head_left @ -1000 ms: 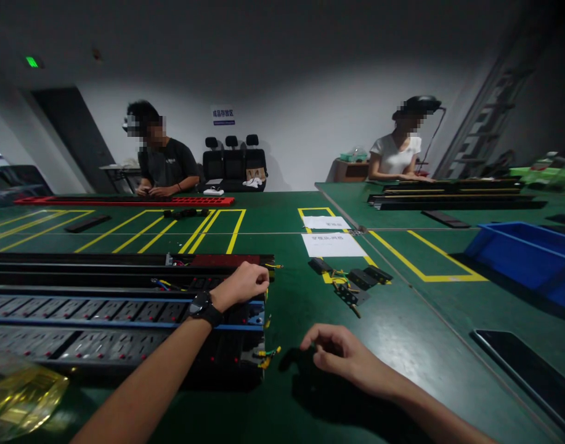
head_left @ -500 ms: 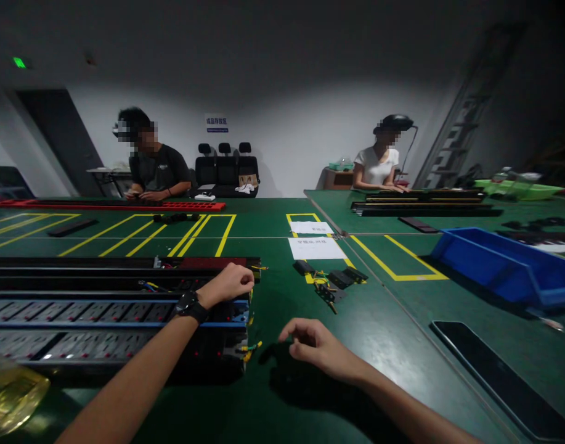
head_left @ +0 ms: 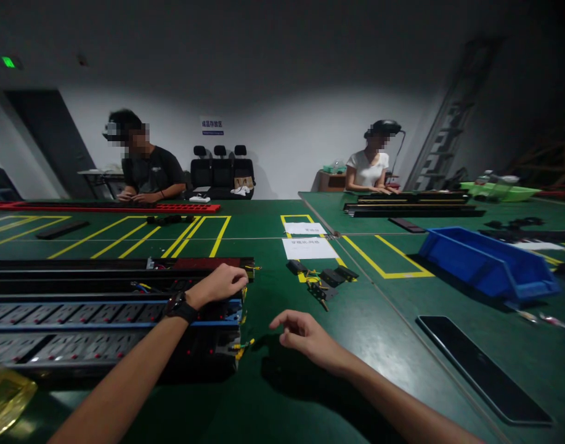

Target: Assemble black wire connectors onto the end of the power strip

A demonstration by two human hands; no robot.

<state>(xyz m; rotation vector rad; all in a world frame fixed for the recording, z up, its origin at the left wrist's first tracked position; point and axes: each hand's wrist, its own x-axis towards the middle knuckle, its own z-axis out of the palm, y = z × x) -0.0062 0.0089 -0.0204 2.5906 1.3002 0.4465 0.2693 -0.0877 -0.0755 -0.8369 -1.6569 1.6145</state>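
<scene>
My left hand (head_left: 223, 283), with a black watch (head_left: 179, 306) on its wrist, lies over the right ends of long black strips. Its fingers are curled in, and whatever they may hold is hidden. Below it runs a blue-edged socket strip (head_left: 85, 313). A nearer socket strip (head_left: 79, 346) has yellow and green wire ends (head_left: 244, 348) sticking out at its right end. My right hand (head_left: 303, 336) hovers above the green table to the right of these wires. Its thumb and fingers are bent but apart, with nothing between them.
Small black parts with wires (head_left: 326, 277) lie beyond my right hand, near white paper sheets (head_left: 310, 248). A blue bin (head_left: 485, 262) and a black phone-like slab (head_left: 483, 367) are at right. A clear yellow object (head_left: 7, 398) sits front left. Two people work across the table.
The whole view has shifted slightly, so things appear further left. Both hands keep nearly the same pose and place relative to the strips.
</scene>
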